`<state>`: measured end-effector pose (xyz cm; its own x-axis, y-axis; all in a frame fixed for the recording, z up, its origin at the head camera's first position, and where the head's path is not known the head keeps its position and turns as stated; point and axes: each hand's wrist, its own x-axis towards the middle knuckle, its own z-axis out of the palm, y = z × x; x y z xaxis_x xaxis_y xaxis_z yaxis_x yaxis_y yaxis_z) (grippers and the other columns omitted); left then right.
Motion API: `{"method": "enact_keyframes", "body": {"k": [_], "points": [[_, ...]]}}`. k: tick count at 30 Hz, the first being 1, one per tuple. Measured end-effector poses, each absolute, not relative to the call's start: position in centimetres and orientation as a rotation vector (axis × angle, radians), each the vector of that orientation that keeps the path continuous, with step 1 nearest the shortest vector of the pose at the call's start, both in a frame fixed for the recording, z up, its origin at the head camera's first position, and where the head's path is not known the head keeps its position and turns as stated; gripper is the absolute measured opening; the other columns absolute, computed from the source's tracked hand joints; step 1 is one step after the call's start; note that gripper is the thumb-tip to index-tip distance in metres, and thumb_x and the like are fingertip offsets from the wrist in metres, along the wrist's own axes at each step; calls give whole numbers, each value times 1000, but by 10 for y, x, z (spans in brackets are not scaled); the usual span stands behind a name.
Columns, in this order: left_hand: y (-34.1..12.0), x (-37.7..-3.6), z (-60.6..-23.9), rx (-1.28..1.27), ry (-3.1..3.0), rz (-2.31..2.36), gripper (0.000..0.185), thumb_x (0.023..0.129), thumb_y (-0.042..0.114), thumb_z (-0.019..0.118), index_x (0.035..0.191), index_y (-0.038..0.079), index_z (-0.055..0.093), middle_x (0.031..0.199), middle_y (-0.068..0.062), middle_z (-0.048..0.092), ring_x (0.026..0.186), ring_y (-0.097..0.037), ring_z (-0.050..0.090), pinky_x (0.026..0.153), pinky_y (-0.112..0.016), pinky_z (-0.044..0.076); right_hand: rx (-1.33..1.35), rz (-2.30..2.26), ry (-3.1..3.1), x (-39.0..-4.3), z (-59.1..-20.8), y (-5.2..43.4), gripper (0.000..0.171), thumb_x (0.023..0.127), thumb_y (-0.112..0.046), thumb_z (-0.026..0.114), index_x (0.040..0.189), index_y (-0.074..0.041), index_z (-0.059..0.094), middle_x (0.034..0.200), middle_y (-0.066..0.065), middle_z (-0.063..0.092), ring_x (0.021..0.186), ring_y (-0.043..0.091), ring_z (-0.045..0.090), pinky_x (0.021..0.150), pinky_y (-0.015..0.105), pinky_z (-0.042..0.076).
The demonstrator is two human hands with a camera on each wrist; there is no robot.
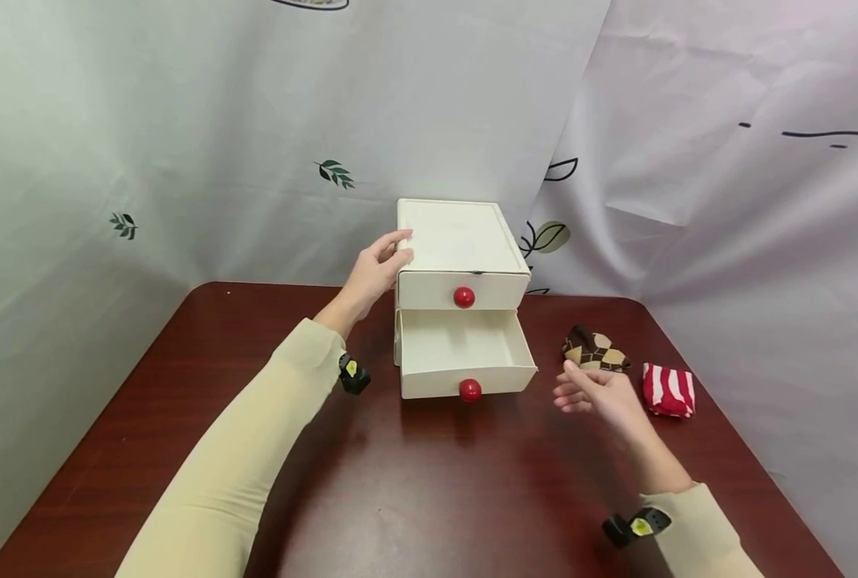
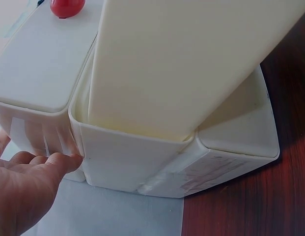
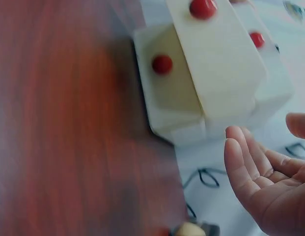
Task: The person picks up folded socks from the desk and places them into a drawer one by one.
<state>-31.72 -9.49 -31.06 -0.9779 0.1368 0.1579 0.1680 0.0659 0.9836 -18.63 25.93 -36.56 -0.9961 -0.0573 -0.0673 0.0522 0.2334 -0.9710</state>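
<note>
A cream drawer cabinet (image 1: 457,237) with red knobs stands at the back of the table. Its middle drawer (image 1: 465,341) is pulled out, and no contents show inside. The top drawer (image 1: 429,291) and the bottom drawer (image 3: 172,93) are closed. My left hand (image 1: 376,273) rests on the cabinet's upper left edge, with fingers extended against its side in the left wrist view. Right of the pulled-out drawer, my right hand (image 1: 602,397) is held with loosely extended fingers and holds nothing. Just beyond it lies a brown and tan patterned cloth piece (image 1: 596,352).
A red and white striped fabric bundle (image 1: 668,391) lies near the right edge of the dark red-brown table (image 1: 429,482). Behind the table hangs a pale curtain (image 1: 255,120) with leaf prints.
</note>
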Motion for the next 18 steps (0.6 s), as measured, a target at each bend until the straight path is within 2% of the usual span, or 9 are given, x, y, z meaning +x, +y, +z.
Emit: {"method": "enact_keyframes", "body": {"k": [11,14,18], "points": [[-94,-318,-310,-324,-2275,-2113,45,91,33,58,135,29,49,141,-4,40,112,-20,50,87,-40,44,149,-1750,2649,-215,-356,302,64,91,-41,57,121,16,49,88,9,70,76,11,67,70,27,52],[-94,-317,-309,-323,-2282,-2100,44,92,33,57,135,30,49,141,-4,40,110,-19,49,85,-39,44,209,-1636,2807,-224,-358,309,64,90,-42,58,122,14,51,95,15,68,75,11,67,67,23,51],[-95,-315,-310,-324,-2300,-2069,44,92,34,56,136,30,48,139,-4,42,110,-19,50,85,-39,44,312,-1408,3005,-235,-366,319,65,88,-48,57,121,9,54,108,26,61,84,24,65,66,23,47]]}}
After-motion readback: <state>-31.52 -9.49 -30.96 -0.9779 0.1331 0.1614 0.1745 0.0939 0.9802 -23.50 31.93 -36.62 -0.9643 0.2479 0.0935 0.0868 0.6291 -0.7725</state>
